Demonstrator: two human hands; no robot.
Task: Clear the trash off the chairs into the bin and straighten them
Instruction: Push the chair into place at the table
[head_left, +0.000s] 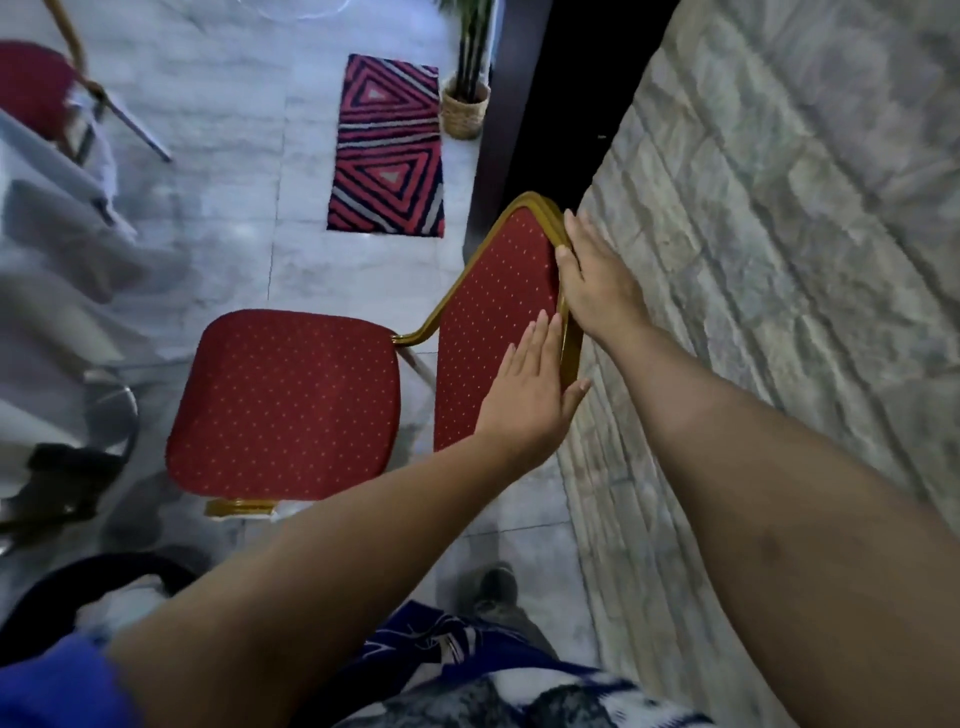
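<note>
The red chair (283, 405) stands close by the stone wall (753, 260). The right grip (597, 280) pinches its gold top rail (570, 338); the left grip (524, 400) lies flat on the soft back (498, 312). It looks stiff and quite light, so hold the hard rail

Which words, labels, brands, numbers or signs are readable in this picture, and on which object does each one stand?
None: no readable text appears anywhere.
The red chair carries only pale dots.
The rug carries only stripes and triangles.
The blue and white cloth carries only a pattern, partly blurred.
</note>
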